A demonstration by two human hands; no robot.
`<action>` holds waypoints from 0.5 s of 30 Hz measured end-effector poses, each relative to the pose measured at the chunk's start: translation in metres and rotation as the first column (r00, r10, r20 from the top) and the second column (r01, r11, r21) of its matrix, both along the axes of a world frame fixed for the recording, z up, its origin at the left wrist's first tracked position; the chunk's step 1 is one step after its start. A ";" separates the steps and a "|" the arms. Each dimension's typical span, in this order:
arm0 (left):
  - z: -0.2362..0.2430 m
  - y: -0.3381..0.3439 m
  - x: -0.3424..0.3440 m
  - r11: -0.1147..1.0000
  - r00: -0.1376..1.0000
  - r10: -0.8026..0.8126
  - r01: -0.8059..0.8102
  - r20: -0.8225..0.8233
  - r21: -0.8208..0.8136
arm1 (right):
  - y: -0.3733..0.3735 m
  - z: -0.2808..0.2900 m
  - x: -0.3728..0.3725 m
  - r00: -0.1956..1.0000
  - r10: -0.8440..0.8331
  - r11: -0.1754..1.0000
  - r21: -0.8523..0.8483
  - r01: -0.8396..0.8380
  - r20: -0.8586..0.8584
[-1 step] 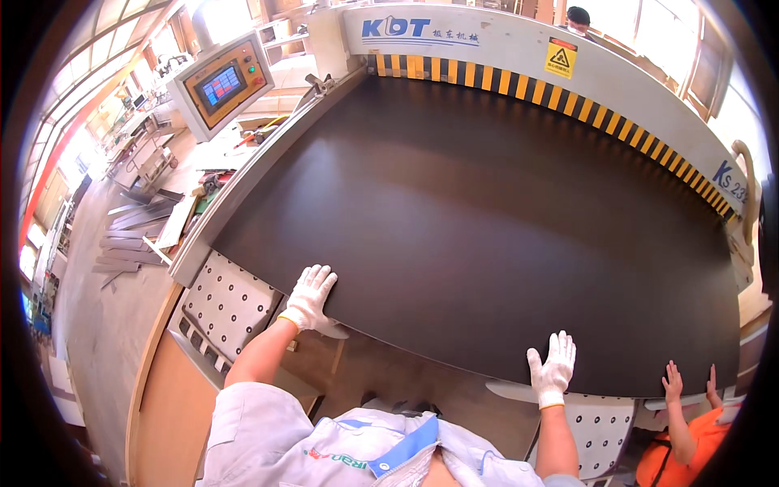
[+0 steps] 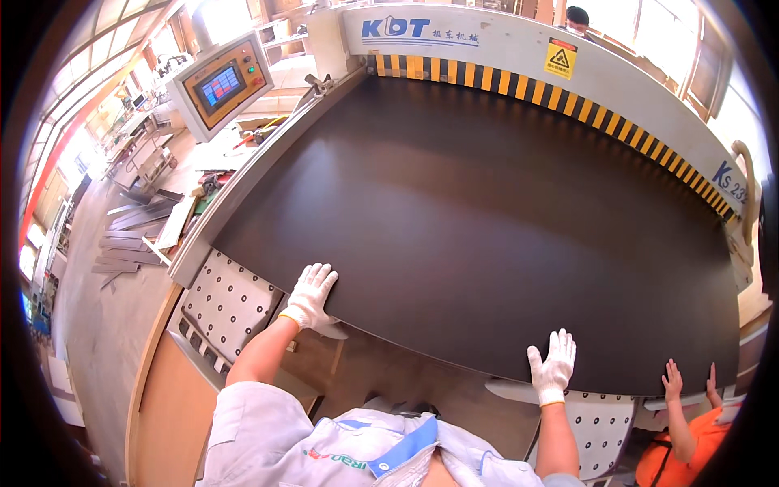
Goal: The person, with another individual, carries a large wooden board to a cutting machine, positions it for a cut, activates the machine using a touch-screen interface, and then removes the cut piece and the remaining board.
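A large dark panel (image 2: pixel 454 227) lies flat across the machine, its far edge reaching the black and yellow striped guard (image 2: pixel 487 79). My left hand (image 2: pixel 308 297), in a white knit glove, rests on the near left edge of the panel with fingers stretched out. Farther right along the same edge, my right hand (image 2: pixel 553 364), gloved alike, lies flat with its fingers spread. Neither hand grips anything. At the right corner a co-worker in orange (image 2: pixel 690 446) has both bare hands (image 2: pixel 673 380) on the panel's edge.
Perforated support tables (image 2: pixel 230 304) stand under the near edge at left and right. A metal side fence (image 2: pixel 268 162) runs along the panel's left. A control screen (image 2: pixel 221 86) hangs at the upper left. Dark offcut strips (image 2: pixel 134 235) lie on the floor. Another person's dark cap (image 2: pixel 577 15) shows behind the beam.
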State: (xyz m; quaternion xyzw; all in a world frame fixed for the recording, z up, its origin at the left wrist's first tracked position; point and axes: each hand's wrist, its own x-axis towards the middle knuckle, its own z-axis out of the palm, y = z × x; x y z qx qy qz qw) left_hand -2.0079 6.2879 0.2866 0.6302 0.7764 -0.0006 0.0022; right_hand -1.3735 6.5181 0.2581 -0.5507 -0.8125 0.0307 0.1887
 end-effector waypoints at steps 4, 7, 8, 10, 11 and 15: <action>-0.001 0.042 -0.013 1.000 1.000 -0.004 0.004 -0.012 0.011 | 0.043 -0.002 -0.013 1.000 -0.012 1.000 0.003 0.012 0.003; 0.001 0.079 -0.024 0.999 1.000 -0.010 0.010 -0.011 0.030 | 0.079 0.000 -0.028 1.000 -0.025 1.000 0.001 0.025 0.008; 0.002 0.091 -0.028 1.000 1.000 -0.008 0.008 -0.013 0.025 | 0.092 0.000 -0.033 1.000 -0.026 1.000 0.000 0.026 0.009; 0.004 0.119 -0.038 0.999 1.000 -0.009 0.009 -0.006 0.032 | 0.119 0.000 -0.043 0.999 -0.030 1.000 -0.007 0.030 0.024; 0.004 0.132 -0.043 0.999 1.000 -0.010 0.010 -0.002 0.034 | 0.133 -0.001 -0.048 0.999 -0.034 0.999 -0.007 0.034 0.033; 0.001 0.188 -0.065 0.999 1.000 -0.010 0.009 0.011 0.039 | 0.191 -0.002 -0.065 0.997 -0.039 0.999 -0.026 0.041 0.071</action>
